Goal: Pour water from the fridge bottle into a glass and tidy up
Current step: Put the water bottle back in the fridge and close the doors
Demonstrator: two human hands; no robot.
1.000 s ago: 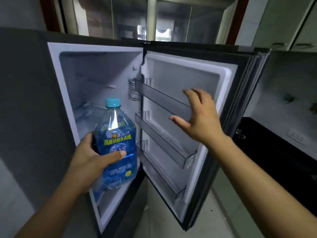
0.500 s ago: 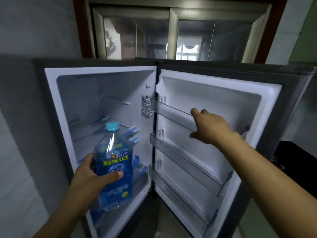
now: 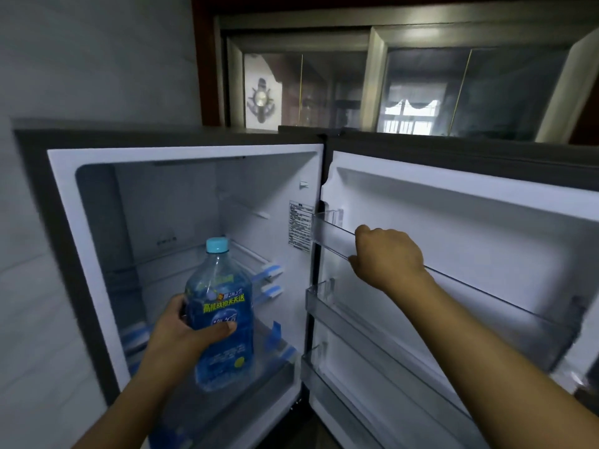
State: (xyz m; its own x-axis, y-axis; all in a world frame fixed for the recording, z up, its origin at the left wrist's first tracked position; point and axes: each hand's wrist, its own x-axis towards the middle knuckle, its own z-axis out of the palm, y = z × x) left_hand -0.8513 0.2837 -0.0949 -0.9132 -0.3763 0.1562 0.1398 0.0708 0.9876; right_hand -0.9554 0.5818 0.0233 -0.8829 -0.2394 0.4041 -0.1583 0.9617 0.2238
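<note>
L hand grips capped bottle at 7 o'clock, R hand clutches door shelf at 3; fridge open, pour unconfirmed.

So the fridge is wide open, cabinet on the left, door swung out to the right. Inside there's a glass shelf about halfway up, with strips of blue tape stuck along its right front edge, plus more blue tape lower down near the floor of the compartment. The door carries three clear bins stacked up: top bin, middle bin, bottom bin. The right hand is curled over the top bin's front rail.
</note>
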